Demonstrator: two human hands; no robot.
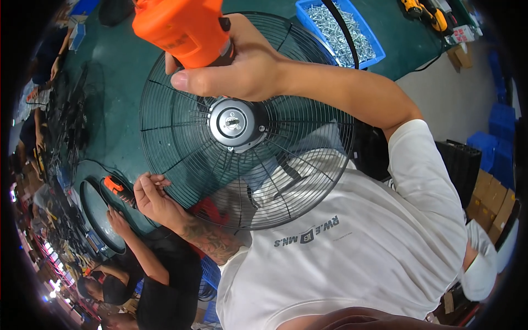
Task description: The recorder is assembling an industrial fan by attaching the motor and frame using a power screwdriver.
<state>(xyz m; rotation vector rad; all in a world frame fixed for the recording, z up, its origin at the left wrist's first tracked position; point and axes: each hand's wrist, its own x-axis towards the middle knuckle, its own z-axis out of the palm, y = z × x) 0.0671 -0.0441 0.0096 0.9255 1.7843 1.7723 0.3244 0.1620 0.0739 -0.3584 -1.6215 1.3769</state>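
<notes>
We see two hands at work, well apart from each other. The right hand, at the top centre of the frame, is wrapped around one orange power tool, thumb along one side; we judge that grip is meant to carry the tool's weight and keep it steady above the work. The left hand, left of centre and lower, is beside the rim of the fan grille with its fingers curled; from this angle we cannot tell whether it touches the wire or pinches anything small.

There is one grille, a round black wire one, filling the middle of the frame between us and the green table. One motor housing sits at its hub, facing up, which leaves its face in plain sight; we count two bright screw heads on it.

At the upper right, one blue bin holds loose screws, too many to count, presumably placed there to keep them gathered near the right arm. At the lower left we count one more orange-and-black tool, near a co-worker's hand, and one black ring.
</notes>
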